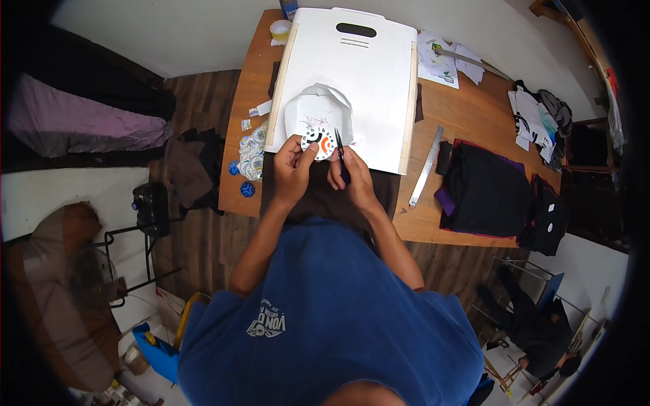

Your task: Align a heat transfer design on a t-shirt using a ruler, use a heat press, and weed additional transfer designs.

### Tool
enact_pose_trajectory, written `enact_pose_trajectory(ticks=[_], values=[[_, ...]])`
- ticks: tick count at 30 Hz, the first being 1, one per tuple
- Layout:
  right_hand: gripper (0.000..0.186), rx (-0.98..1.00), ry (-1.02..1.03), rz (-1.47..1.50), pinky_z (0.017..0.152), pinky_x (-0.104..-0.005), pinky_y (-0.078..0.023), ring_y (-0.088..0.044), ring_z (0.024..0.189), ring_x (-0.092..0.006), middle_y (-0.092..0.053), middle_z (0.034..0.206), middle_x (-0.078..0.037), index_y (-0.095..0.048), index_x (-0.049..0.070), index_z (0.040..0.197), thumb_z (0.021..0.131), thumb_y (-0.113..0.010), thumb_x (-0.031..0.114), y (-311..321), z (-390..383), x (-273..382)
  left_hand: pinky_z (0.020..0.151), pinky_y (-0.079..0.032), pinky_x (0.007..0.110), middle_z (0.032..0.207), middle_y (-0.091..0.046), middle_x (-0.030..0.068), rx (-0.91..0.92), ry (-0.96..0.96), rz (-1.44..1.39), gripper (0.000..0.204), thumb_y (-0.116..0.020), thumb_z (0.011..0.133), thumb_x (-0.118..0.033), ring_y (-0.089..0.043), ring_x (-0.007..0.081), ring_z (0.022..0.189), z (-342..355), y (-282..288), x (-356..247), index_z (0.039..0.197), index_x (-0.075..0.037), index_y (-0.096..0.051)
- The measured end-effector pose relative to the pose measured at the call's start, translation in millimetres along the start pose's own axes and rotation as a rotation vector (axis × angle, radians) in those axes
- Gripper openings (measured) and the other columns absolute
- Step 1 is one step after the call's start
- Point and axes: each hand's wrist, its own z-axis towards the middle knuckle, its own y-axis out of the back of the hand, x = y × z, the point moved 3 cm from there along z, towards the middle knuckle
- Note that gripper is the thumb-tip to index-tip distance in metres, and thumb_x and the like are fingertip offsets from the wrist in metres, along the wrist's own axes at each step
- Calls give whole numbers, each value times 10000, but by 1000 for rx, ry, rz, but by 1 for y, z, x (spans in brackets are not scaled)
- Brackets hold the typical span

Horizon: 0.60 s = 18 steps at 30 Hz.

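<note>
My left hand (pixel 292 174) pinches the edge of a round white patch (pixel 328 143) with black and orange shapes and lettering around its rim. In my right hand (pixel 359 181) is a pair of small black scissors (pixel 344 174), blades pointing away from me beside the patch's right edge. I cannot tell whether the blades touch it. Just beyond both hands sits a shallow white paper tray (pixel 292 116) with thin dark scraps inside. The tray rests on a large white board (pixel 379 88) with a dark handle slot. Brown cloth (pixel 332 193) shows below the board.
Several round cut-outs (pixel 252 157) lie left of the board, with blue discs (pixel 247 189) nearer me. A metal ruler (pixel 426 166) lies to the right, beside folded black garments (pixel 489 193). Printed papers (pixel 440 64) and a tape roll (pixel 279 30) lie farther back on the wooden table (pixel 399 220).
</note>
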Motion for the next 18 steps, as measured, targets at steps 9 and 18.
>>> enact_pose_trajectory(ticks=[9,18], values=[[404,19,19,0,522,-256,-359,-369,504,-119,-363,576,-4,-522,34,1017,1123,-331,375,-2,-1,0,577,-367,164,840,-654,-32,19,-58,21,89,-637,1008,-87,-507,-25,696,3,4,6,955,-15,-631],[408,-38,47,-7,501,-242,-330,-356,497,-105,-361,582,4,-520,38,1011,1126,-320,374,-1,2,4,569,-353,167,812,-646,-47,-10,-75,42,85,-646,999,-80,-495,-28,679,3,0,-9,953,-9,-640]])
